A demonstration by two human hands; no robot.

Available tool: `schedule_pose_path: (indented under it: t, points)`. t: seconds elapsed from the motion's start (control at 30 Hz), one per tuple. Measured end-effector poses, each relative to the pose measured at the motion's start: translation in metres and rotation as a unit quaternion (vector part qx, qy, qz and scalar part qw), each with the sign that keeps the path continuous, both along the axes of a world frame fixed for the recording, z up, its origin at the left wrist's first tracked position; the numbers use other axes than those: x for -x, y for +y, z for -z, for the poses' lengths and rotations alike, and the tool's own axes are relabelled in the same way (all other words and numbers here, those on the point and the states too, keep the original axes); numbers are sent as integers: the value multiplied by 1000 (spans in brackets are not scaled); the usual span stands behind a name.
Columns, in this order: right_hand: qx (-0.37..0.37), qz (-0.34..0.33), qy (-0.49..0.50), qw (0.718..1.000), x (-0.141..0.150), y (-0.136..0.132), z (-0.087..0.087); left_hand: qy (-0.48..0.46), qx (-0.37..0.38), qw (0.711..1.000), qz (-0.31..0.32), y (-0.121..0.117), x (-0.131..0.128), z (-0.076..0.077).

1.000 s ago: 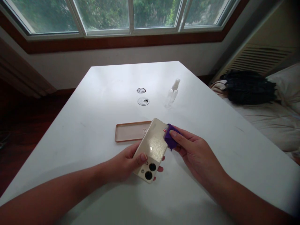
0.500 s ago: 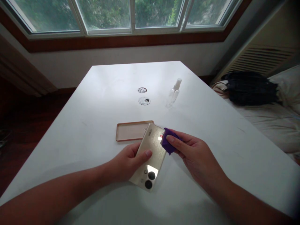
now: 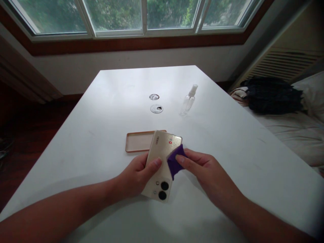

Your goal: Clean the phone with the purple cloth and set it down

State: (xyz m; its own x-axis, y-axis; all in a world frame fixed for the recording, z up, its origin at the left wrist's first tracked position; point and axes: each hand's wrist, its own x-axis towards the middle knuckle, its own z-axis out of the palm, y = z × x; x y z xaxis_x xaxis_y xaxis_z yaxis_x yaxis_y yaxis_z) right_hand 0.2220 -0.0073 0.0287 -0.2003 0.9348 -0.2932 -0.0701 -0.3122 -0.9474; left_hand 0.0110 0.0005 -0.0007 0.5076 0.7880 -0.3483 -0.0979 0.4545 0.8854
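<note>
My left hand (image 3: 138, 175) grips a gold phone (image 3: 162, 148) by its left edge, back side up, its two dark camera lenses near me. A small purple cloth (image 3: 174, 162) is pinched in the fingers of my right hand (image 3: 202, 172) and pressed against the middle of the phone's back. Both hands hover low over the white table (image 3: 101, 111). Just behind the phone, a tan phone case (image 3: 138, 141) lies flat, inside up.
A small clear spray bottle (image 3: 187, 101) stands farther back on the right. Two round cable grommets (image 3: 156, 108) sit mid-table. A bed with a dark bundle (image 3: 272, 94) lies to the right of the table; windows run along the far wall.
My right hand has slid the purple cloth from the phone's far right corner toward its middle, nearer to me. The left hand turned the phone slightly more upright.
</note>
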Motion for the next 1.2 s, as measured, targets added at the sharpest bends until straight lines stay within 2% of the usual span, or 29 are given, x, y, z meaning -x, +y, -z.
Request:
schedule_pose_path:
  t: [0.23,0.53,0.87,1.07,1.2]
  points:
    - [44,-78,85,992,2,-2,6,11,-13,1000,-13,-1,-5,1]
    - [46,-78,87,992,3,-1,11,46,-49,998,3,0,-5,1]
    - [40,-20,67,997,5,-2,7,11,-17,999,39,2,-3,2]
    - [20,63,73,995,2,5,11,3,-22,998,64,2,2,5]
    - [7,76,68,995,0,6,15,0,-8,998,62,0,4,6]
